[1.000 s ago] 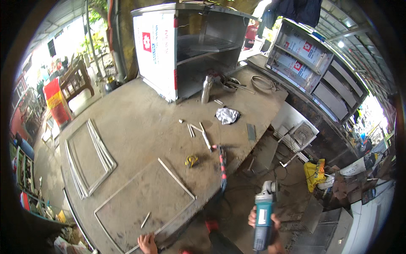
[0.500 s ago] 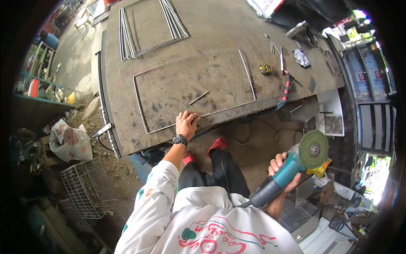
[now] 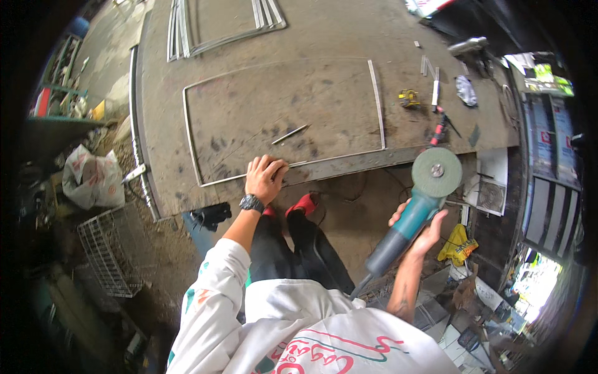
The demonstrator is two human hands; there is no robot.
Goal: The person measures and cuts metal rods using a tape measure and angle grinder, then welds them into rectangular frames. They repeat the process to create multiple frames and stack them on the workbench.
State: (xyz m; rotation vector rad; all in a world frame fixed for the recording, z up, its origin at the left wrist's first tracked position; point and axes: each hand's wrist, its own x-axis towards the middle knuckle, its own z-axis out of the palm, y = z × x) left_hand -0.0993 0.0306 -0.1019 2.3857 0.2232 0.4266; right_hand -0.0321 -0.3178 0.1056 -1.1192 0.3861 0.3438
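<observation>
A thin rectangular metal frame (image 3: 377,100) lies flat on the worktable. My left hand (image 3: 266,177), a watch at its wrist, has its fingers curled over the near bar of that frame. Inside the frame, just beyond these fingers, lies a short pen-like rod (image 3: 289,134). In my right hand (image 3: 428,237) is a teal and black angle grinder (image 3: 408,225), gripped round its body. Its round greenish disc (image 3: 437,172) faces up, close to the table's near edge and apart from the frame. The grinder's cord runs down toward my waist.
The worktable (image 3: 336,37) carries more stacked metal frames (image 3: 180,34) at the far left. A yellow tape measure (image 3: 408,98), a crumpled cloth (image 3: 465,91) and a pink-and-black handled tool (image 3: 439,128) lie on its right. A wire basket (image 3: 112,255) stands on the floor at left.
My right hand has brought the grinder forward and slightly left, nearer the table edge, and its disc has turned. My left hand stays on the frame's near bar. The whole view has shifted slightly.
</observation>
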